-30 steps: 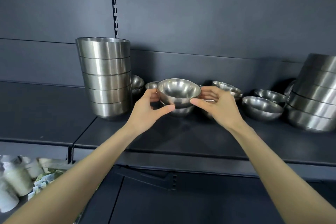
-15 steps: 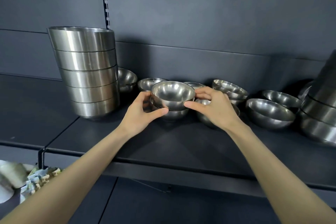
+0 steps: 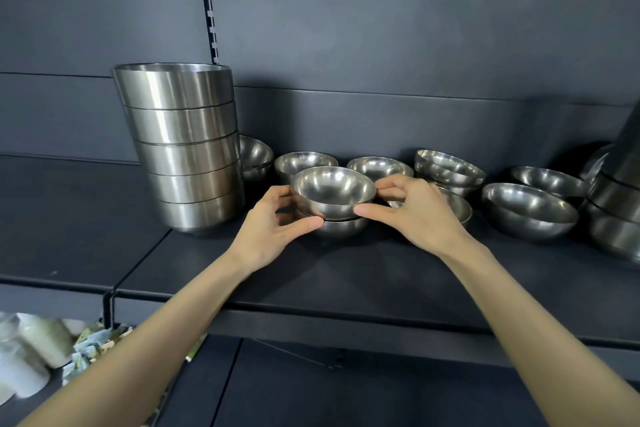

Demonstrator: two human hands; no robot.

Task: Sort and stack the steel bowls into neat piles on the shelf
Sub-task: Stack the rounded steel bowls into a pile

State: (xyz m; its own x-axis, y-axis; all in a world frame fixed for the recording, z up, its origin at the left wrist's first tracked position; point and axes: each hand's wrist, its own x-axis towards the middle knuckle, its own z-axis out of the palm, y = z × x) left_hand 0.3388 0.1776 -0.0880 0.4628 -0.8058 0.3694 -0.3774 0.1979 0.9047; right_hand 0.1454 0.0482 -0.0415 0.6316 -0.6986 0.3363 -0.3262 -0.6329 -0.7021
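1. My left hand curls round the left side of the top bowl. The thumb lies low on the front wall and the fingers sit behind, near the rim.
2. My right hand pinches the same bowl on its right side, thumb on the front wall and fingertips at the rim.
3. The top bowl is upright, mouth up, nested in a lower bowl that stands on the shelf, toward the front middle.
4. A tall stack of larger, straight-walled bowls stands just to the left, apart from my pair.
5. Two back bowls sit side by side behind my pair.
6. Right of my hand, a nested pair rests by the wall, with a wide bowl nearer the front.
7. A right stack is cut off by the frame edge.
8. Below the shelf at left are pale jars, blurred.
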